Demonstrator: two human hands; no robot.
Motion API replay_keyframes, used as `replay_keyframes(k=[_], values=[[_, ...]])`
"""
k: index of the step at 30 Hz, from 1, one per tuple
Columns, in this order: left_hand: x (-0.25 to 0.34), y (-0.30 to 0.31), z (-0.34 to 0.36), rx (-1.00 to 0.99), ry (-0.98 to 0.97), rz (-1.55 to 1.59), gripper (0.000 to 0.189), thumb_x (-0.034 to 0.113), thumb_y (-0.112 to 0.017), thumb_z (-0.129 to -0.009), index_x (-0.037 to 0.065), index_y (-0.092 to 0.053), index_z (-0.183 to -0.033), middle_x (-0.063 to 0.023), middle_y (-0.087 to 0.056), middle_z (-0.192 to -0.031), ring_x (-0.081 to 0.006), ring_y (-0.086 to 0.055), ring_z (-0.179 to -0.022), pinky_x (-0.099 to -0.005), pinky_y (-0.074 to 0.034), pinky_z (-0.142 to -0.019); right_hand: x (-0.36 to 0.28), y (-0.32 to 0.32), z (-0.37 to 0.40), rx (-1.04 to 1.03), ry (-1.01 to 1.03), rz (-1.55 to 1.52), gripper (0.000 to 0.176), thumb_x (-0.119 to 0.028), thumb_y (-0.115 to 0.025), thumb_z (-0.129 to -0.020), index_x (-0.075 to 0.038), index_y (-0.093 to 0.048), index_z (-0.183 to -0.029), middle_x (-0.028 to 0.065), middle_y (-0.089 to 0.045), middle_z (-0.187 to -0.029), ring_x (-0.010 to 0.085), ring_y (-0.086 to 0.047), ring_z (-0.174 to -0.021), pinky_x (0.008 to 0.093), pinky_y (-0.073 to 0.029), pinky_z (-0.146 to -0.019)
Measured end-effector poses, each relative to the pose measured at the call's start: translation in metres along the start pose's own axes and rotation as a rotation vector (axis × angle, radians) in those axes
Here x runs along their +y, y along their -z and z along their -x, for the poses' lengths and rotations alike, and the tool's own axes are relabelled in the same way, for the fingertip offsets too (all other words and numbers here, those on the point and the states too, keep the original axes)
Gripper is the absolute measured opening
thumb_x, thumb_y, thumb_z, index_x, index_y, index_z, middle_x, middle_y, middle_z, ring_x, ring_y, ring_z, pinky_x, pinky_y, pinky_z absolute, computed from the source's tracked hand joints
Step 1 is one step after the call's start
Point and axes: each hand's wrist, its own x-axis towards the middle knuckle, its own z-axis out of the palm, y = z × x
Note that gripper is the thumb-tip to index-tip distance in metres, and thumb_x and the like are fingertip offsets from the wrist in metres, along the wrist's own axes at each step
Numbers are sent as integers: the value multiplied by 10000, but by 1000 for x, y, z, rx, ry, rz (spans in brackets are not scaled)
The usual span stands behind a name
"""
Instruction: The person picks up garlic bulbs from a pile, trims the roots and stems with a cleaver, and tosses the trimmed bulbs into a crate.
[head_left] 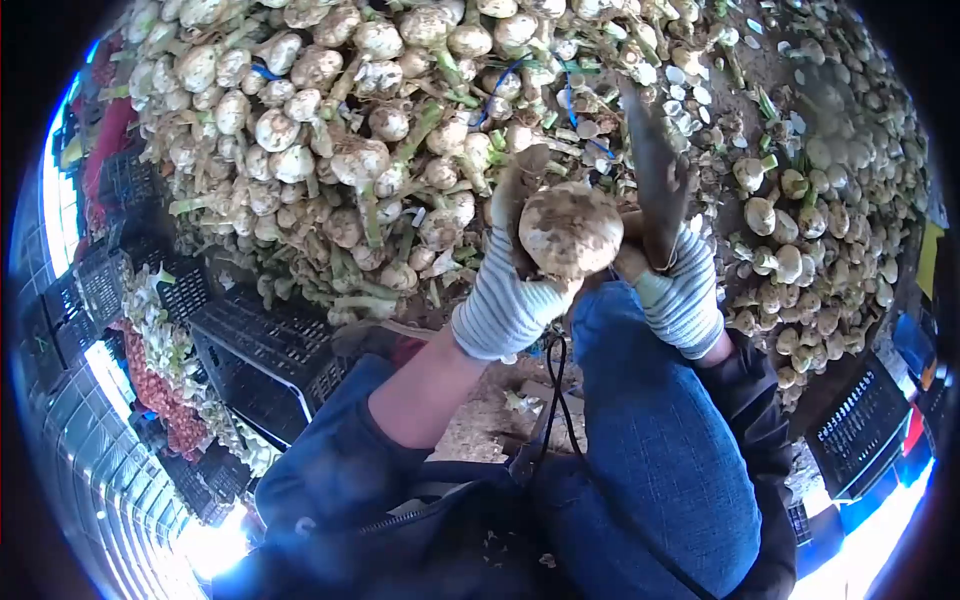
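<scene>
A: Starting at the far left, what stands there?

B: Black crates (260,350), stacked low at the near left. Beyond them a big heap (330,120) of dirty bulbs with green stalks on fills the far left and middle.

A: And the hands?

B: The left hand (505,295), in a striped glove, is wrapped round one bulb (570,230). It cups the bulb from the left and from underneath, with fingers rising along its far-left side. The bulb sits raised in the middle of the view, over the heap's near edge and just above the knee (650,430).

A: What's on its other side?

B: The right hand (680,295), gloved the same way, is clenched on a knife (655,185). The knife lies just right of the bulb, nearly touching it. Its long axis runs away from the person, tip toward the far side and leaning a little left.

A: So which hand is closer to the bulb?

B: The left, since it has the bulb in its grasp. The right hand is just beside it, touching or close to touching; I cannot tell which.

A: Any open room?

B: Little. The heap crowds the far side and the knee the near side. To the right is dirt floor strewn with loose bulbs (800,260) without stalks, then another crate (865,425) at the near right edge.
</scene>
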Motion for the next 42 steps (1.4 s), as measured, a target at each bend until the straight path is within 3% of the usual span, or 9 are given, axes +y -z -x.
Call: replay_keyframes(k=[5, 10, 14, 23, 28, 30, 33, 38, 42], values=[[18, 15, 7, -31, 320, 304, 1238, 194, -897, -582, 129, -44, -1477, -118, -406, -1352, -240, -513, -1180, -397, -436, -1025, -15, 13, -1, -13, 356, 497, 294, 30, -575, -640, -30, -633, -922, 136, -598, -705, 292, -604, -627, 353, -483, -581], [13, 27, -10, 25, 867, 1100, 738, 171, -785, -766, 80, -373, -1371, -108, -569, -1130, -211, -603, -1031, -382, -534, -911, -31, 13, -2, -195, 481, 770, 169, -93, -618, -603, -74, -577, -765, 110, -487, -616, 344, -516, -542, 434, -400, -489], [25, 8, 3, 46, 404, 499, 693, 20, -793, -719, 65, -412, -1296, -91, -566, -1105, -181, -610, -969, -332, -554, -832, -35, 6, -2, -168, 584, 801, 170, -125, -650, -596, -81, -571, -740, 105, -486, -608, 330, -522, -540, 430, -406, -488], [20, 6, 7, 43, 187, 142, 434, 97, -670, -842, 74, -450, -1215, -82, -570, -1052, -159, -592, -919, -308, -536, -824, -26, 2, -5, -185, 671, 795, 184, -168, -675, -585, -91, -557, -704, 89, -473, -599, 320, -516, -540, 440, -402, -506], [31, -2, 6, 76, 573, 593, 416, 164, -660, -854, 68, -466, -1208, -77, -589, -1065, -149, -599, -944, -295, -535, -810, -16, 5, -4, -111, 687, 817, 173, -115, -686, -590, -81, -547, -688, 86, -485, -612, 300, -521, -546, 415, -413, -494], [27, 4, 10, -129, 609, 775, 480, 232, -696, -807, 64, -485, -1203, -82, -601, -1056, -164, -607, -944, -282, -530, -807, 3, 24, -12, -71, 418, 767, 170, -114, -689, -642, -60, -594, -772, 113, -547, -655, 316, -562, -585, 388, -458, -532], [64, -12, 26, -433, -188, -348, 778, 174, -844, -583, 79, -454, -1250, -79, -585, -1040, -180, -608, -913, -278, -515, -775, 91, 93, -35, 177, -172, 830, 218, -163, -632, -793, -27, -637, -963, 162, -656, -782, 281, -640, -671, 362, -511, -633], [34, 0, 14, -208, -98, -256, 910, 192, -885, -535, 63, -391, -1288, -89, -555, -1055, -193, -561, -984, -327, -506, -832, 62, 74, 13, 330, 86, 387, 128, 8, -551, -800, -19, -640, -888, -15, -563, -672, 41, -479, -637, 228, -411, -554], [25, -3, 4, 36, -10, -54, 865, 127, -804, -599, 135, -327, -1320, -111, -502, -1119, -223, -545, -985, -344, -521, -812, 50, 32, 21, 149, 72, 179, 79, -30, -606, -782, -26, -621, -859, -3, -568, -658, 45, -487, -616, 234, -412, -548]])
